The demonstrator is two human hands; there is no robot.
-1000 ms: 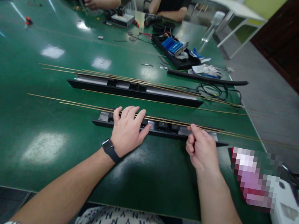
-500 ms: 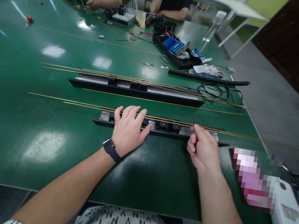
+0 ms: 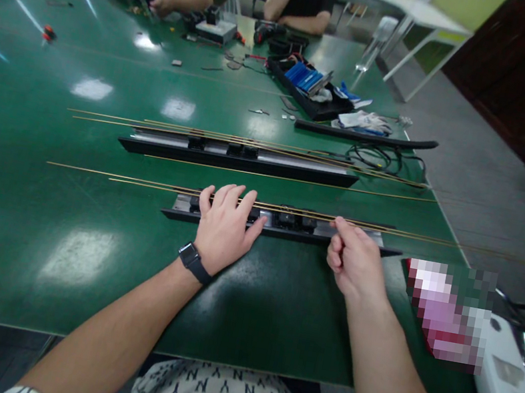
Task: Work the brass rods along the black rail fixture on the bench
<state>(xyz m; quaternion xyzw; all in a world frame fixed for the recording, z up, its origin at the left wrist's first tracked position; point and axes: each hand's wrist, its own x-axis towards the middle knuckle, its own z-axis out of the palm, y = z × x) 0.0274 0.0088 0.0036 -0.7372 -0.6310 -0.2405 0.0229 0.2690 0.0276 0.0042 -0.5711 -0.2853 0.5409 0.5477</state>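
Note:
In front of me lies a long black and silver channel with several black blocks inside it. Two thin brass-coloured rods run lengthwise above it and stick out past both ends. My left hand rests across the channel and rods with its fingers spread, the tips hidden beyond the rods. On the right part of the channel, my right hand pinches one thin rod between thumb and forefinger, its other fingers curled; which of the two rods it holds I cannot tell.
A second channel with more rods lies farther back. Behind it are a cable, a curved black strip, gloves and a black tray. A white device sits at right. Two people sit across the table.
Both hands keep their places on the channel and rods. The right fingertips sit very slightly farther left, and the whole view has shifted a little.

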